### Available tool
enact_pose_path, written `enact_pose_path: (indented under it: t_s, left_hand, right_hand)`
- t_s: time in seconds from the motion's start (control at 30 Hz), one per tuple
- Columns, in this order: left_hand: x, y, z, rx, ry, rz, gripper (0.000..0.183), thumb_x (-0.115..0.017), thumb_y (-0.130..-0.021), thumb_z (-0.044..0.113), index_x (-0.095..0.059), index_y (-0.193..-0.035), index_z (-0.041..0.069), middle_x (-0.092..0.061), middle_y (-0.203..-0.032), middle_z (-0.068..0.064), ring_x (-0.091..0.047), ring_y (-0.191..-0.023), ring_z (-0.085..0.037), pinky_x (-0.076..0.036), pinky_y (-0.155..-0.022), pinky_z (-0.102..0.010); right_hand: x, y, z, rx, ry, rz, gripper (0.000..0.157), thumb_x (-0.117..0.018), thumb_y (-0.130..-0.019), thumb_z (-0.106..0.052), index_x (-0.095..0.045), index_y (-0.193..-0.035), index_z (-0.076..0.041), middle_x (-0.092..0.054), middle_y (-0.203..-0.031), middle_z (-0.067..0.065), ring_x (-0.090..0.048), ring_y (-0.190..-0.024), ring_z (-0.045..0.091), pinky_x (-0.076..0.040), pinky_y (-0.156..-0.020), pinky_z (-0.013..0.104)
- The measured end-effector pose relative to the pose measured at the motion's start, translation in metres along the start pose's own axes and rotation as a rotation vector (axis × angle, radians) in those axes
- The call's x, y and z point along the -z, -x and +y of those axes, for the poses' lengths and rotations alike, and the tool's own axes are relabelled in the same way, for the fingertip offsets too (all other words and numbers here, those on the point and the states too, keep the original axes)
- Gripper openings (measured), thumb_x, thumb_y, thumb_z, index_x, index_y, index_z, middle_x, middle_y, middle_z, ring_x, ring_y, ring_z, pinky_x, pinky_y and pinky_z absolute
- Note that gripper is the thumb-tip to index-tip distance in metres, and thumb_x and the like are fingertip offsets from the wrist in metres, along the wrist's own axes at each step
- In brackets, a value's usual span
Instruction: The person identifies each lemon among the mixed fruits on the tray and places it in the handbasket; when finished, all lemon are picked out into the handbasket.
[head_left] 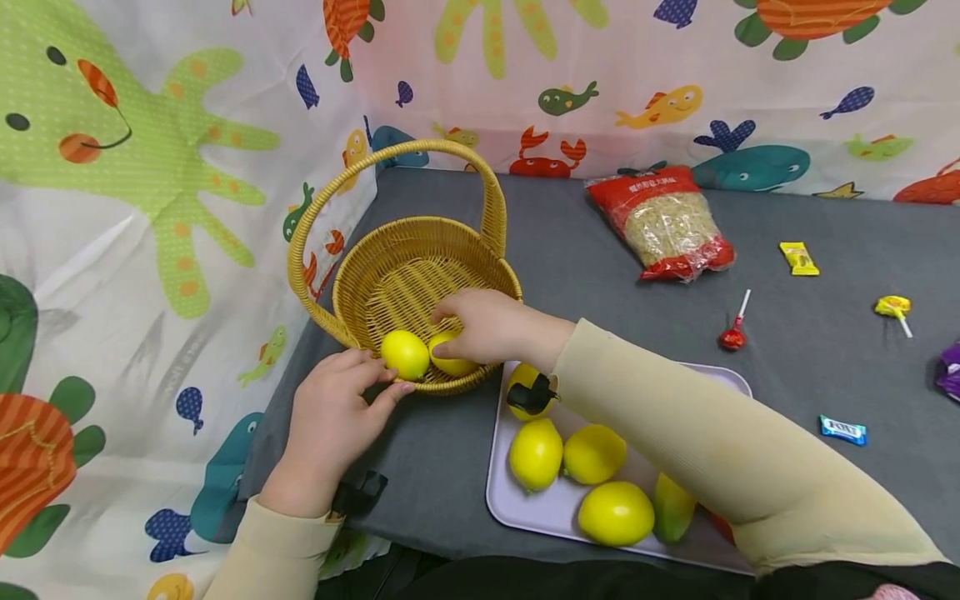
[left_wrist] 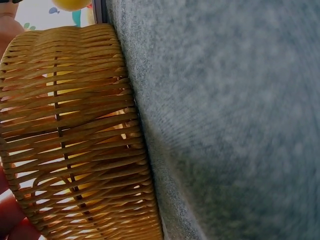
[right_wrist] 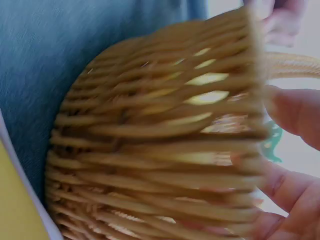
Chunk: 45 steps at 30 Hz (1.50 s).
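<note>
Two lemons lie inside the wicker basket [head_left: 420, 223] against its near wall, one the left lemon [head_left: 403, 353], the other the right lemon [head_left: 454, 360]. My right hand [head_left: 491, 327] reaches over the right rim with fingers spread; its thumb overlaps the right lemon. In the right wrist view, a gap shows between thumb [right_wrist: 297, 112] and fingers above the rim. My left hand [head_left: 341, 417] grips the basket's near-left rim, its fingertips right beside the left lemon. The left wrist view shows the woven wall [left_wrist: 75, 130] close up, with fingers at its left edge.
A lilac tray [head_left: 491, 492] holds several lemons [head_left: 617, 513] and a green-yellow fruit [head_left: 673, 507], partly under my right sleeve. Behind are a red food bag [head_left: 667, 221], a red lollipop [head_left: 733, 335], a yellow lollipop [head_left: 892, 307] and a blue wrapped candy [head_left: 843, 430]. A printed curtain [head_left: 135, 358] borders the left.
</note>
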<state>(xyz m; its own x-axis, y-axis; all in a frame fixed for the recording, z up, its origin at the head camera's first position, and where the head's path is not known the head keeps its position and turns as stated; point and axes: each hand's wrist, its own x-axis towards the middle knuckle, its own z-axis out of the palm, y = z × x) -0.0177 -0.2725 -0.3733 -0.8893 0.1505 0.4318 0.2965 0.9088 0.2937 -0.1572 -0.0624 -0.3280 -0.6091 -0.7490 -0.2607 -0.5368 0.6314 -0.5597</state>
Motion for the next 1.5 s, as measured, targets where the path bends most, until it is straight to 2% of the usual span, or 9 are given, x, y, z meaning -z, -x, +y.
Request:
enact_pose_path:
  t_s: [0.2,0.4,0.5,0.67,0.77,0.93,1.17,1.4,1.5]
  left_hand:
    - [0.001,0.002,-0.001,0.019,0.002,0.0,0.028,-0.09,-0.077,0.033,-0.076,-0.087,0.012,-0.067,-0.085,-0.002,-0.061,-0.082,-0.024,-0.054,-0.078,-0.041]
    - [0.001,0.004,-0.002,0.043,0.001,-0.006,0.027,-0.09,-0.076,0.033,-0.076,-0.087,0.011,-0.067,-0.086,-0.002,-0.061,-0.084,-0.024,-0.054,-0.079,-0.042]
    - [0.001,0.005,-0.003,0.049,0.0,-0.008,0.027,-0.09,-0.077,0.033,-0.076,-0.087,0.011,-0.067,-0.087,-0.003,-0.061,-0.085,-0.025,-0.053,-0.078,-0.042]
    - [0.001,0.006,-0.004,0.05,-0.005,-0.012,0.027,-0.089,-0.078,0.035,-0.076,-0.087,0.012,-0.066,-0.086,-0.001,-0.06,-0.083,-0.024,-0.053,-0.076,-0.041]
    - [0.0,0.005,-0.004,0.043,-0.002,-0.01,0.027,-0.089,-0.078,0.034,-0.075,-0.086,0.012,-0.065,-0.085,-0.001,-0.06,-0.082,-0.023,-0.052,-0.076,-0.041]
    - [-0.001,0.004,-0.003,0.03,0.006,-0.008,0.027,-0.09,-0.077,0.033,-0.075,-0.086,0.012,-0.064,-0.084,-0.001,-0.059,-0.081,-0.023,-0.052,-0.076,-0.04]
    - [0.0,0.002,-0.001,0.027,0.011,-0.004,0.027,-0.091,-0.076,0.031,-0.075,-0.086,0.012,-0.065,-0.084,-0.001,-0.059,-0.081,-0.023,-0.052,-0.076,-0.04]
    - [-0.001,0.001,0.0,0.018,0.016,-0.006,0.027,-0.089,-0.077,0.034,-0.076,-0.086,0.012,-0.066,-0.086,-0.002,-0.06,-0.082,-0.023,-0.053,-0.078,-0.041]
    - [-0.001,0.0,0.001,0.014,0.018,0.0,0.028,-0.089,-0.077,0.034,-0.076,-0.086,0.011,-0.066,-0.086,-0.002,-0.06,-0.082,-0.024,-0.053,-0.078,-0.041]
  right_hand:
    - [0.017,0.025,-0.006,0.043,-0.158,0.063,0.04,-0.071,-0.094,-0.039,-0.065,-0.131,-0.023,-0.062,-0.13,-0.003,-0.058,-0.122,0.019,-0.048,-0.101,0.038]
    - [0.033,0.058,0.003,0.002,-0.347,0.103,0.031,-0.072,-0.095,-0.032,-0.067,-0.124,-0.023,-0.065,-0.116,-0.005,-0.062,-0.103,0.019,-0.052,-0.086,0.037]
    - [0.032,0.073,0.018,-0.067,-0.485,0.08,0.031,-0.07,-0.096,-0.029,-0.066,-0.125,-0.018,-0.065,-0.115,0.002,-0.062,-0.1,0.025,-0.053,-0.086,0.038]
    - [0.019,0.086,0.051,-0.288,-0.771,-0.029,0.038,-0.065,-0.101,-0.025,-0.059,-0.132,-0.005,-0.06,-0.123,0.015,-0.06,-0.105,0.03,-0.056,-0.094,0.04]
    - [0.009,0.09,0.066,-0.396,-0.854,-0.06,0.043,-0.064,-0.101,-0.024,-0.053,-0.137,-0.002,-0.056,-0.128,0.018,-0.058,-0.104,0.029,-0.055,-0.096,0.042]
    - [-0.003,0.094,0.077,-0.464,-0.907,-0.1,0.046,-0.063,-0.101,-0.025,-0.05,-0.139,-0.002,-0.055,-0.125,0.016,-0.059,-0.104,0.029,-0.055,-0.094,0.041]
    - [-0.018,0.089,0.078,-0.473,-0.944,-0.201,0.045,-0.065,-0.099,-0.025,-0.05,-0.136,-0.004,-0.059,-0.122,0.015,-0.063,-0.104,0.032,-0.057,-0.09,0.043]
    - [-0.026,0.082,0.067,-0.459,-0.934,-0.202,0.053,-0.072,-0.095,-0.022,-0.047,-0.138,-0.007,-0.051,-0.127,0.017,-0.061,-0.096,0.029,-0.058,-0.086,0.041]
    - [-0.028,0.079,0.062,-0.447,-0.907,-0.202,0.058,-0.075,-0.093,-0.021,-0.044,-0.141,-0.007,-0.046,-0.135,0.019,-0.062,-0.1,0.029,-0.058,-0.088,0.042]
